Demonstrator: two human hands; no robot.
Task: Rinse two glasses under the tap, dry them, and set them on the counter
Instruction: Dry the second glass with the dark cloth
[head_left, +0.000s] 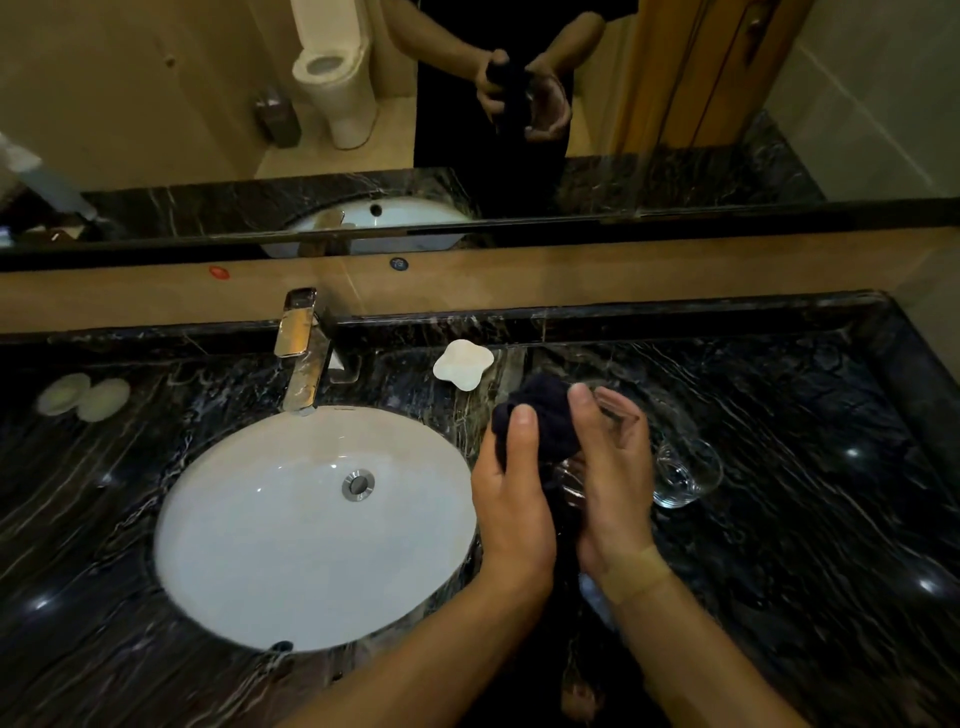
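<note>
A: Far left of the dark marble surface (779, 519): two pale round discs (83, 397), side by side, touching.

B: Next?

A: White oval basin (260, 519) sunk into the surface, drain (358, 484) near its middle. Chrome tap (301, 358) behind it, spout over the back rim. No water visible running.

B: Right of the tap?

A: Small white lobed dish (463, 364), near the back edge.

B: Now your hands.

A: Your left hand (511, 499) is just right of the basin rim. Its fingers (522, 431) are curled round a dark cloth (540, 421), bunched up; the thumb side faces you.

B: And the right?

A: Your right hand (615, 467) is beside the left, touching the cloth. It cups a clear glass (571, 480); the fingers wrap its far side, and the cloth is pressed into or against it. The glass is held above the surface, between both palms. A tan band (636, 571) sits on that wrist.

B: The other glass?

A: Second glass (685, 473), clear, on the surface just right of your right hand. Whether it touches the hand I cannot tell; its orientation is hard to read.

B: Above?

A: Mirror (156, 104) along the wall.
</note>
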